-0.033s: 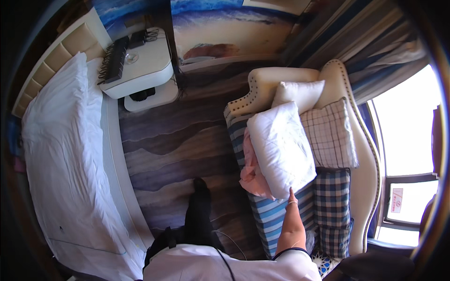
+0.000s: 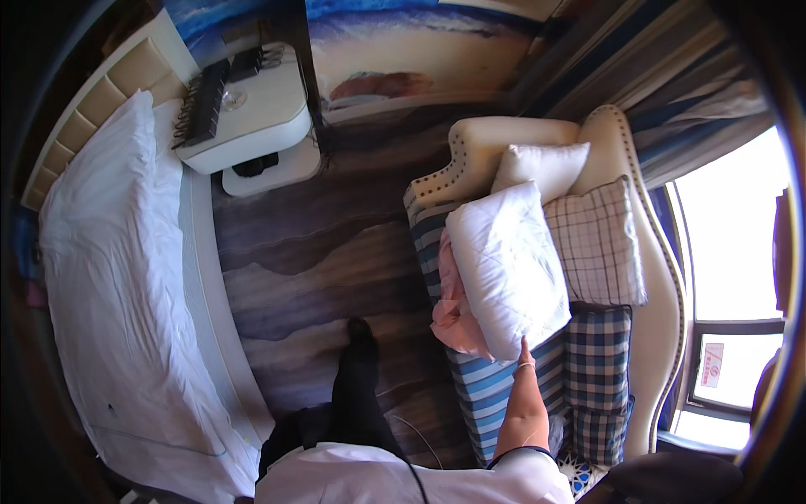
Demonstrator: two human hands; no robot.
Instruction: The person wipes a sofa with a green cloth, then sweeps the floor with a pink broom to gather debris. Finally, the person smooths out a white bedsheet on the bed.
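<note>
A plump white pillow (image 2: 508, 265) lies tilted on the striped sofa seat, partly over a crumpled pink cloth (image 2: 460, 326). My right arm reaches forward to its near corner. There my right hand (image 2: 526, 353) is closed on the edge, the thumb showing on top and the other fingers hidden. Against the sofa back, a checked beige cushion (image 2: 594, 244) leans beside the pillow. Behind it rests a cream cushion (image 2: 537, 172). My left hand does not show.
The cream sofa (image 2: 659, 336) has studded edges and dark checked cushions (image 2: 598, 370). A bed with a rumpled white duvet (image 2: 126, 294) stands at the left. Beyond it, a white bedside table (image 2: 269, 109) holds a black rack and a glass dish. A thin cable (image 2: 417, 433) trails over the floor.
The view has shifted very slightly. My right hand stays at the same corner of the pillow.
</note>
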